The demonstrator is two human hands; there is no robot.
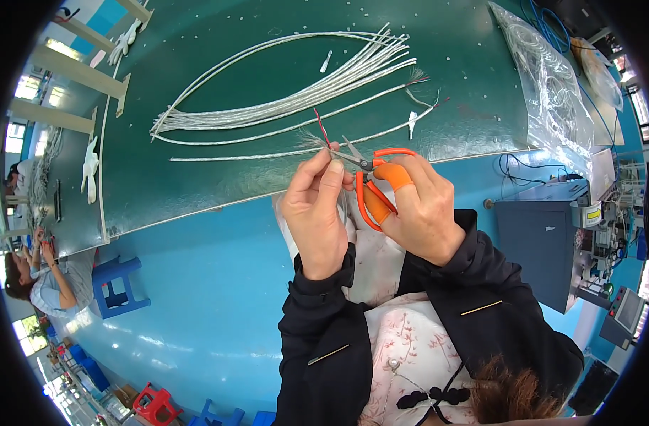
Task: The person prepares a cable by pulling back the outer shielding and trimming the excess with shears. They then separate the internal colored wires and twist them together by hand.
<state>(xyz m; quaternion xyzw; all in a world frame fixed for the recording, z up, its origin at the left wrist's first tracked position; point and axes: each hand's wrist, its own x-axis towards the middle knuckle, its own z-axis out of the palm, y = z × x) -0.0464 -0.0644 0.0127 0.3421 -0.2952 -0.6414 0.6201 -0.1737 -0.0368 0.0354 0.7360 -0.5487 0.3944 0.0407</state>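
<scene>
My left hand (pixel 316 202) pinches the end of a cable near the table's front edge. At that end a red wire (pixel 321 128) sticks up, with frayed silvery strands (pixel 309 139) spread beside it. Orange-handled scissors (pixel 367 165) are in my right hand (pixel 422 206), which wears orange finger covers (pixel 395 175). Their blades are apart and point at the fingers of my left hand, close to the cable end. Beyond lies a bundle of whitish braided cables (pixel 282 106), looped at its left end. Single cables lie in front of it, some with stripped, frayed ends at the right.
The green table (pixel 232 181) spans the view. At its right lies a clear plastic bag (pixel 548 92) of coiled cable. White gloves (pixel 90 170) lie at the left. A grey cabinet (pixel 541 234) stands right, a blue stool (pixel 118 287) left, near a seated co-worker (pixel 58 280).
</scene>
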